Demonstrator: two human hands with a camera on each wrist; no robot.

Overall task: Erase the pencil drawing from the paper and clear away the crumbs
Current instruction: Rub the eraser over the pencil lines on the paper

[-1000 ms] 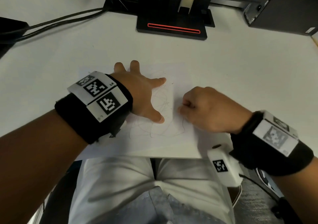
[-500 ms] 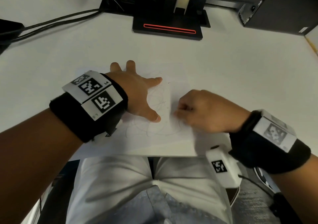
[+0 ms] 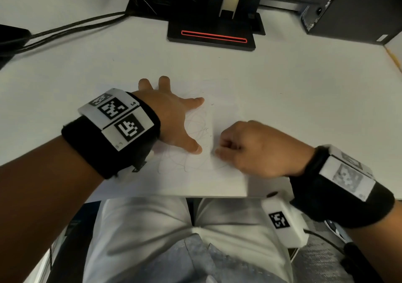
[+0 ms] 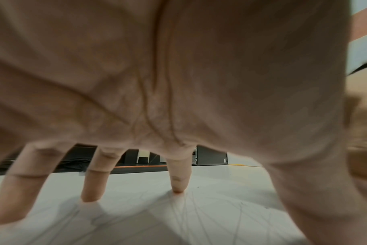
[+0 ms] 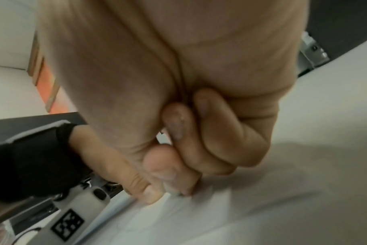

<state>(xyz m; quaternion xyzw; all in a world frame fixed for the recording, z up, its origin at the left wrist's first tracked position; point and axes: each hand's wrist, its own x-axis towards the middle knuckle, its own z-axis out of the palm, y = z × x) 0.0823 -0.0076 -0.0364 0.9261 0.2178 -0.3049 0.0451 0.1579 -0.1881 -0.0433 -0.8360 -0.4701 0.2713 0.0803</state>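
**A:** On the near half of the paper [image 3: 195, 180], the right hand [image 3: 258, 150] has slid down a touch since a second ago. It was level with the middle of the pencil drawing [image 3: 195, 134], and now its knuckles sit by the lower loops.

**B:** And the grip?

**A:** Clenched, fingertips [image 5: 157, 172] pinched tight at the sheet. Something pale shows between them in the wrist view, likely the eraser, but it's too blurred to swear to.

**B:** The other one?

**A:** The left hand [image 3: 171, 117] hasn't budged: fingers spread and flat, thumb and forefinger bracketing the scribble, pinning the sheet to the desk [image 3: 304, 100].

**B:** So where are we in the job?

**A:** Early, I'd say. The strip right of the scribble looks paler, but plenty of grey loops remain between the hands and below the left thumb. A few dark specks [image 3: 212, 104] lie near the forefinger, crumbs perhaps. Sweeping comes later, by my reckoning.
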